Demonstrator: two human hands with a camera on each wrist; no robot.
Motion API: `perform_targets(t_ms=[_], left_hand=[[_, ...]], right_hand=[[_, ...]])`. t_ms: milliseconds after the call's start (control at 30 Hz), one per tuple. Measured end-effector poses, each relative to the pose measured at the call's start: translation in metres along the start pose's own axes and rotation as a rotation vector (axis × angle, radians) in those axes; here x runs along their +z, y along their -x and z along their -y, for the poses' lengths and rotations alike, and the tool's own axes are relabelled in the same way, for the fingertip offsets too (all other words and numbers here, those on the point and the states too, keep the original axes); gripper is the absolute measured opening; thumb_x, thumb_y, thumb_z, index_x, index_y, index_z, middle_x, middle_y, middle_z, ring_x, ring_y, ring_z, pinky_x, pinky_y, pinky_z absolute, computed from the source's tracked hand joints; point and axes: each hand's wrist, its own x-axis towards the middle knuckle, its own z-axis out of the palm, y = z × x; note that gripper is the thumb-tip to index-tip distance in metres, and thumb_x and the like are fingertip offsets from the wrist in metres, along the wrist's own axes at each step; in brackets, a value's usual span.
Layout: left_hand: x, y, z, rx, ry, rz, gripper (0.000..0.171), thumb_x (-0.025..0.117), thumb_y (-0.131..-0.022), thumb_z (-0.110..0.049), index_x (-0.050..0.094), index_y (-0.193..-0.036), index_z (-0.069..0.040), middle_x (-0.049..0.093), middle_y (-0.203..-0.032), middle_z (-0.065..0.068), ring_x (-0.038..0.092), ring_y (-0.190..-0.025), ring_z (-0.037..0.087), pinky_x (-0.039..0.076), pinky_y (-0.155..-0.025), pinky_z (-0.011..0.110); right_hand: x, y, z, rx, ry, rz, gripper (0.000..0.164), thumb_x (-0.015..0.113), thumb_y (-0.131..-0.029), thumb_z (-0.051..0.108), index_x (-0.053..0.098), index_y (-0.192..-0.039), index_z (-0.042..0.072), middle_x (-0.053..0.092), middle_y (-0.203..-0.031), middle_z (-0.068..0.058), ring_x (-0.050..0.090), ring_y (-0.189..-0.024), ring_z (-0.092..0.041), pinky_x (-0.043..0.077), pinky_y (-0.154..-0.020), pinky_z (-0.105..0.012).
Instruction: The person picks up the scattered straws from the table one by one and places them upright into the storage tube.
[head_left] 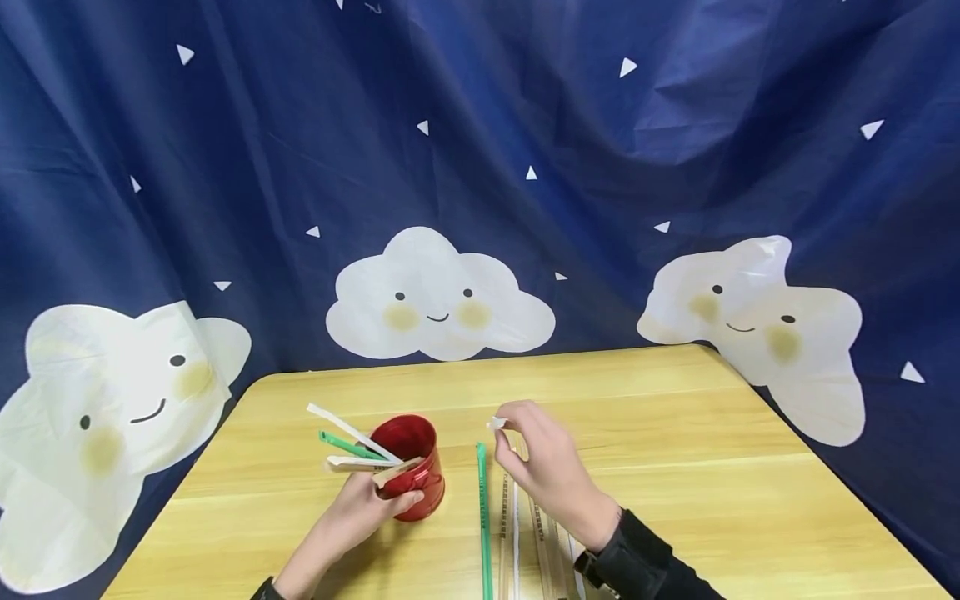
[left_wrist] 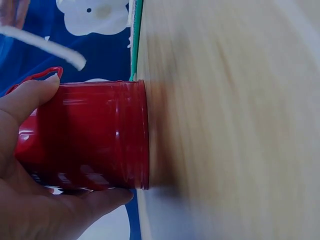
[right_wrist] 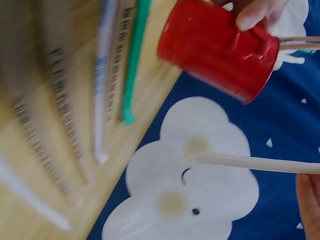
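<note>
My left hand [head_left: 358, 510] grips a small red bucket [head_left: 429, 483] from its left side, the thumb across the front near the wire handle. Out of the bucket's mouth several paper-wrapped sticks lean left: a white one [head_left: 341, 422], a green one [head_left: 348, 445] and brown ones [head_left: 397, 472]. To the right of the bucket, my right hand [head_left: 551, 471] is raised above the table and pinches a slim white stick [right_wrist: 250, 162], perhaps a wrapped straw. In the head view only its whitish end shows at the fingertips.
Beneath and beside my right hand lie a green wrapped stick [head_left: 484, 521] and several brown and white ones [head_left: 506, 533], lengthwise on the wooden table [head_left: 720, 492]. A dark blue curtain [head_left: 480, 167] with cloud prints hangs behind the table's far edge.
</note>
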Motion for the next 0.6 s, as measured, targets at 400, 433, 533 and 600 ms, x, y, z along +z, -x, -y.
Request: perform_targets(t_ms=[400,433,533,600], left_hand=[[-0.001,-0.001,0.001,0.078,0.022,0.009,0.065,0.084,-0.084,-0.016,0.053,-0.14,-0.002,0.06,-0.137,0.014,0.056,-0.126,0.025,0.042,-0.104,0.022],[-0.002,-0.001,0.001,0.089,0.024,0.012,0.066,0.084,-0.084,-0.016,0.053,-0.141,-0.003,0.059,-0.138,0.013,0.056,-0.127,0.026,0.041,-0.105,0.022],[-0.002,-0.002,0.001,0.088,0.028,0.016,0.067,0.084,-0.084,-0.016,0.052,-0.143,-0.008,0.058,-0.141,0.009,0.054,-0.129,0.025,0.041,-0.105,0.021],[-0.002,-0.002,0.001,0.077,0.022,0.018,0.068,0.084,-0.084,-0.016,0.052,-0.144,-0.014,0.057,-0.142,0.005,0.053,-0.13,0.022,0.04,-0.106,0.021]], right_hand=[[0.031,-0.034,0.032,-0.138,-0.137,-0.105,0.013,0.055,-0.1,0.005,0.061,-0.11,0.001,0.065,-0.106,-0.008,0.066,-0.096,-0.017,0.056,-0.086,-0.025],[0.034,-0.035,0.034,-0.132,-0.148,-0.098,0.013,0.056,-0.1,0.004,0.061,-0.111,0.001,0.064,-0.106,-0.008,0.066,-0.096,-0.017,0.056,-0.087,-0.024],[0.043,-0.038,0.038,-0.115,-0.182,-0.073,0.014,0.057,-0.098,0.0,0.06,-0.111,0.001,0.063,-0.106,-0.008,0.066,-0.096,-0.016,0.055,-0.089,-0.022],[0.049,-0.039,0.04,-0.095,-0.2,-0.046,0.016,0.058,-0.095,-0.003,0.059,-0.111,0.002,0.062,-0.104,-0.007,0.064,-0.093,-0.014,0.054,-0.088,-0.019]])
